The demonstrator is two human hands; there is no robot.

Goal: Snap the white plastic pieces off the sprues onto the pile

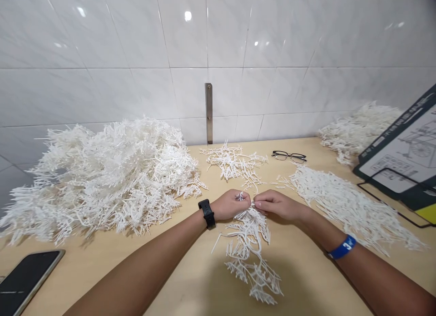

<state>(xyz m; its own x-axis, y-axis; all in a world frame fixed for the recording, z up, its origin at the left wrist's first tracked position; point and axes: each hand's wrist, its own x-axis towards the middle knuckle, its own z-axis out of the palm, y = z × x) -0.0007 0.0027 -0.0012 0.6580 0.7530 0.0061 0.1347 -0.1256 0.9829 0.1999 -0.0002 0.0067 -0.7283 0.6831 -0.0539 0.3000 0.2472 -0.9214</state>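
My left hand [233, 204], a black watch on its wrist, is closed around the top of a white branching plastic piece [254, 243]. The piece's thin, coral-like twigs hang below the hands towards the table. Close against the left, my right hand [277, 204] pinches at the same piece with thumb and forefinger. What exactly lies between those fingertips is too small to make out. Just beyond the hands lies a looser cluster of white branches [235, 161]. To the right spreads a flat heap of small white pieces [340, 198].
A large tangled pile of white branches [112, 170] covers the table's left side, with a phone [27, 279] in front. Glasses [289, 156] lie towards the back. Another white heap [361, 127] sits behind a printed board on a wire stand [405, 148]. A tiled wall [272, 89] closes the back.
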